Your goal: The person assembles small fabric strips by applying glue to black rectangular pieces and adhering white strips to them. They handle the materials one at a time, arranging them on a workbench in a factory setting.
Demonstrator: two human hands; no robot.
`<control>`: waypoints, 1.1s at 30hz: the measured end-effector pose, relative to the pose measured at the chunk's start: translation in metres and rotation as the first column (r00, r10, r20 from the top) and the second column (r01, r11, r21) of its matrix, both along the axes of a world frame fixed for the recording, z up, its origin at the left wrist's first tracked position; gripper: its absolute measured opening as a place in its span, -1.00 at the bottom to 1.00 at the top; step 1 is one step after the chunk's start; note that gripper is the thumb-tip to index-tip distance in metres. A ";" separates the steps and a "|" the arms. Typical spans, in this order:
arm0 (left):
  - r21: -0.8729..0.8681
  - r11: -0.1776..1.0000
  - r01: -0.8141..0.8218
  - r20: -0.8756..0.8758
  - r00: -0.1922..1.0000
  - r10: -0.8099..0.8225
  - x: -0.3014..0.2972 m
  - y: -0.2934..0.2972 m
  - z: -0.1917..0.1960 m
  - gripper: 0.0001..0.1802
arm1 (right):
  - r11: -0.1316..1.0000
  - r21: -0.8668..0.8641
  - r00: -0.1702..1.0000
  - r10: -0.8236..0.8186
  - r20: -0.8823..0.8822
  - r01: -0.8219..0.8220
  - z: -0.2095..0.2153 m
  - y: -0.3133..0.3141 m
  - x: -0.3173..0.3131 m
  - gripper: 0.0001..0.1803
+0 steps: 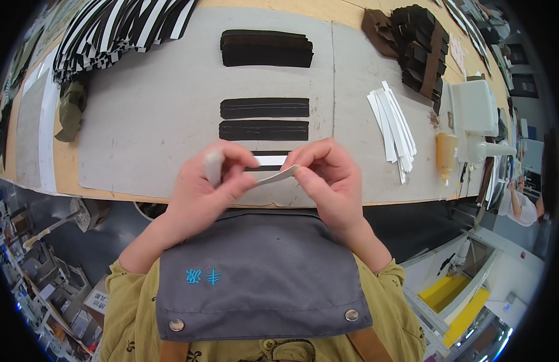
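Above the grey apron [261,283], at the bench's near edge, we pinch the thin white strip [278,175] between left hand [204,181] and right hand [331,175], keeping fingertips close and tension even while separating its end.

Labels and signs in view

One small white rectangular sign [96,298] with dark print sits low at the left, below the bench edge; print too small to resolve.

— What was the thin white strip [278,175] like?
— Narrow, pale, slightly bowed, held level between both hands just above the grey apron [261,265], its ends pinched
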State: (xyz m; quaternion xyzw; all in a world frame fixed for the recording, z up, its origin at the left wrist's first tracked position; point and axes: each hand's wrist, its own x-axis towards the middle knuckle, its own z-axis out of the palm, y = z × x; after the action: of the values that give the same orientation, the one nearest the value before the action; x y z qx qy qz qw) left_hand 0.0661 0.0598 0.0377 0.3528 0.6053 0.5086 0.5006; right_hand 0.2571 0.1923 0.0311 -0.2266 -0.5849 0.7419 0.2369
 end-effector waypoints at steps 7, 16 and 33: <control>0.335 0.892 0.303 -0.423 0.895 -0.145 -0.001 0.008 -0.005 -0.75 | 0.999 -0.022 0.999 0.029 -0.021 -0.029 0.007 -0.003 -0.017 -0.82; 0.422 0.869 0.258 -0.470 0.882 -0.034 -0.022 -0.004 -0.021 -0.64 | 0.874 -0.057 0.839 0.480 0.257 -0.482 0.004 0.016 -0.016 -0.77; 0.168 0.978 0.128 -0.949 0.289 0.125 -0.043 -0.017 -0.059 -0.39 | 0.783 0.439 0.762 0.069 0.644 -0.441 -0.007 0.030 -0.078 -0.87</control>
State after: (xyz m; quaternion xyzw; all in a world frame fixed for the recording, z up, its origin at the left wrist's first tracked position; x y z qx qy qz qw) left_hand 0.0228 0.0424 -0.0217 0.6376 0.7258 0.2581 0.0005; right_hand 0.1792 0.2223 0.0240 -0.2805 -0.8478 0.4498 -0.0116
